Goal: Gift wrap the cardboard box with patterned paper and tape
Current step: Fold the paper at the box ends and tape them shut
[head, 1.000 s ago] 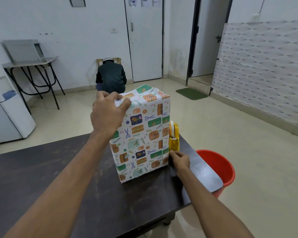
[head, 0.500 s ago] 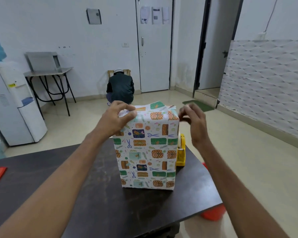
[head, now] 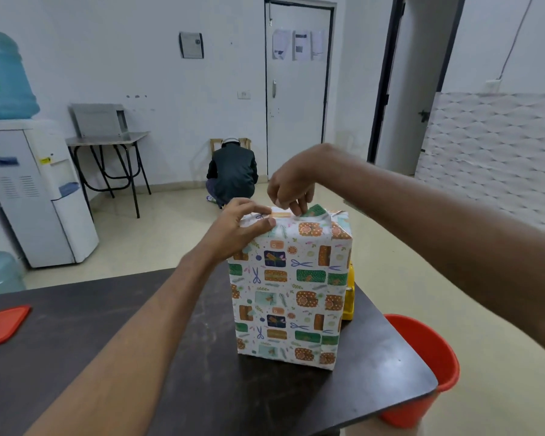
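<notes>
Box (head: pixel 290 287): stands upright on the dark table (head: pixel 76 325), near its far right corner. Sides are covered w/ patterned paper (head: pixel 309 229); the top end looks folded but not flat.

Grip: L hand (head: pixel 243 228) grasps the top left edge, thumb on the front face, fingers curled over the top. R hand (head: pixel 291 187) comes down from above, fingertips bunched & pinching the paper fold at mid-top. Whether a strip of tape sits between them can't be told.

Step in hand (judged): closing & fixing the top flaps. To do it well:
- keep the L hand steadying the tall box, since downward pressure off-centre could tip it;
- pull the fold taut, crease it along the box edge, then press flat;
- lay tape across the seam & rub it down from centre outward, so no slack or bubble is left.

Surroundings: yellow tape dispenser (head: pixel 348 297) sits just beside the box's right side, mostly hidden by it, so reaching it means freeing one hand from the fold. Red bucket (head: pixel 428 357) stands on the floor off the table's right corner, & the box is near that edge. Red lid (head: pixel 4 322) lies well apart at the table's left. Water cooler (head: pixel 38 196) stands by the left wall; a person (head: pixel 232 174) crouches near the door, back turned.
</notes>
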